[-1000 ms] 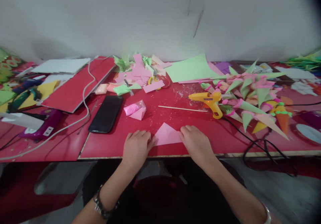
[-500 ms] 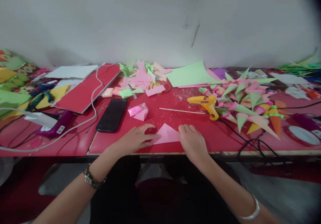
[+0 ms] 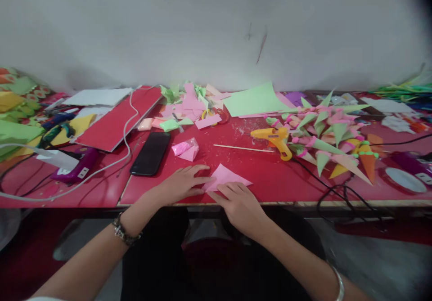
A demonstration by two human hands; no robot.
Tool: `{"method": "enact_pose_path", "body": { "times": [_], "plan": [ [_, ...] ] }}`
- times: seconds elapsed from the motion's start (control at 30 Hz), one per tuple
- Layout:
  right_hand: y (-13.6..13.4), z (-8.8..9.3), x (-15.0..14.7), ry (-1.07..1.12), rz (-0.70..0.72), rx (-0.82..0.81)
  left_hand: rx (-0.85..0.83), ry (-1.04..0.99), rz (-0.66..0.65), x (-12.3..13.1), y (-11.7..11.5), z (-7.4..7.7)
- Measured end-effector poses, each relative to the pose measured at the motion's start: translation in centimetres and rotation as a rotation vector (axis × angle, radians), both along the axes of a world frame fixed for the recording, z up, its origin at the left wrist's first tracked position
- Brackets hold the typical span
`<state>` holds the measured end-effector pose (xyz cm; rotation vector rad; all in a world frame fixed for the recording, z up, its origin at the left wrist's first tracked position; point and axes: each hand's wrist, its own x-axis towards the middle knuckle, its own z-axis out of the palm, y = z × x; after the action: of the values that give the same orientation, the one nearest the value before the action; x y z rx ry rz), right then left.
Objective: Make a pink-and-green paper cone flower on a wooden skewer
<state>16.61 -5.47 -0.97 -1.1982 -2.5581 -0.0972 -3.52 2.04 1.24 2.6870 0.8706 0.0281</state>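
A folded pink paper triangle (image 3: 224, 175) lies near the table's front edge, its peak pointing away from me. My left hand (image 3: 180, 183) rests at its left corner, fingers stretched and apart, the fingertips touching the paper. Across the paper's lower edge lies my right hand (image 3: 241, 204), fingers extended flat and covering part of it. Just beyond the paper are a small clear packet with pink contents (image 3: 185, 148) and a thin wooden stick (image 3: 241, 148).
A yellow glue gun (image 3: 275, 139) lies right of the stick, beside a pile of paper cones (image 3: 324, 134). Left are a black phone (image 3: 150, 154), a purple power strip (image 3: 79, 166) and a white cable (image 3: 126, 134). Green paper (image 3: 253, 101) and pink scraps (image 3: 189, 105) lie behind.
My right hand has moved left from the triangle's right corner onto its lower edge, and its curled fingers have straightened. My left hand has stayed at the left corner.
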Motion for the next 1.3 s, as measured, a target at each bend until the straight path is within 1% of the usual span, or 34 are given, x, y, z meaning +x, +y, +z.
{"method": "enact_pose_path", "body": {
  "times": [0.17, 0.3, 0.47, 0.67, 0.87, 0.97, 1.03, 1.1, 1.17, 1.2, 1.3],
  "plan": [
    [0.3, 0.6, -0.2, 0.017, -0.013, -0.039, -0.004, -0.015, 0.001, -0.1, 0.1, -0.2],
    [0.3, 0.9, 0.9, 0.065, -0.047, -0.026, -0.008, -0.006, 0.007, -0.2, 0.0, -0.2],
    [-0.1, 1.0, 3.6, 0.117, -0.156, 0.007, -0.013, 0.008, -0.001, -0.4, 0.2, -0.4],
    [-0.9, 0.7, 6.2, 0.104, -0.27, 0.024, -0.018, -0.001, -0.018, -0.3, 0.5, -0.4],
    [-1.1, 0.7, 8.0, 0.07, -0.395, 0.022, 0.007, 0.004, -0.016, -0.4, 0.4, -0.5],
    [-1.0, 1.1, 8.0, 0.092, -0.46, 0.044, 0.032, 0.017, -0.03, -0.4, 0.3, -0.4],
    [-1.0, 1.3, 7.3, 0.113, -0.4, 0.033, 0.057, 0.039, -0.047, -0.3, 0.0, -0.1],
    [-1.1, 1.1, 6.0, 0.091, -0.268, -0.008, 0.093, 0.059, -0.064, -0.1, -0.6, 0.3],
    [-1.4, 0.4, 4.6, 0.031, -0.162, -0.02, 0.149, 0.052, -0.053, 0.3, -1.5, 0.7],
    [-1.6, -0.1, 4.0, 0.01, -0.146, 0.006, 0.179, 0.036, -0.036, 0.5, -2.1, 0.9],
    [-2.0, -1.4, 2.9, 0.021, -0.171, 0.07, 0.229, -0.055, 0.012, 1.4, -3.8, 1.1]
  ]
}}
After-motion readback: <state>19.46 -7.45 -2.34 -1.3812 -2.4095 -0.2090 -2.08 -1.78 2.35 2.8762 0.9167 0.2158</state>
